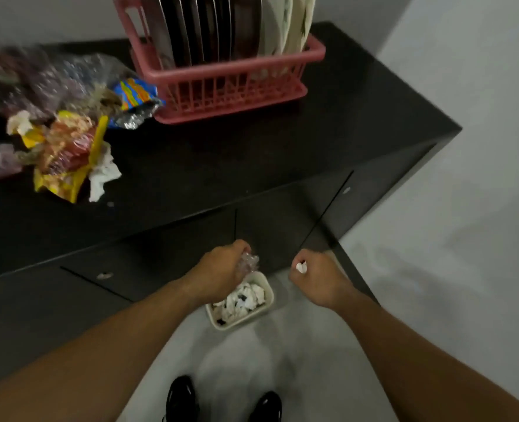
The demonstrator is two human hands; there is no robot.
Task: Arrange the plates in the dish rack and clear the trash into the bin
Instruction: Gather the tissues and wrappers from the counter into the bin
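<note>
On the dark cabinet (221,166) your pink dish rack (221,83) holds the plates (221,28) upright beside the trash pile (54,123), while over the floor bin (269,295) your left hand (221,269) clutches what looks like clear plastic (249,261) and your right hand (316,275) is fisted around a white scrap (301,267).

Left hand (221,271) grips clear wrapper (250,261) above bin (240,322); right hand (314,277) clutches white scrap (301,267).

Upright plates (221,28) in pink rack (231,71); wrapper heap (60,129) beside; half-full bin (240,300).
</note>
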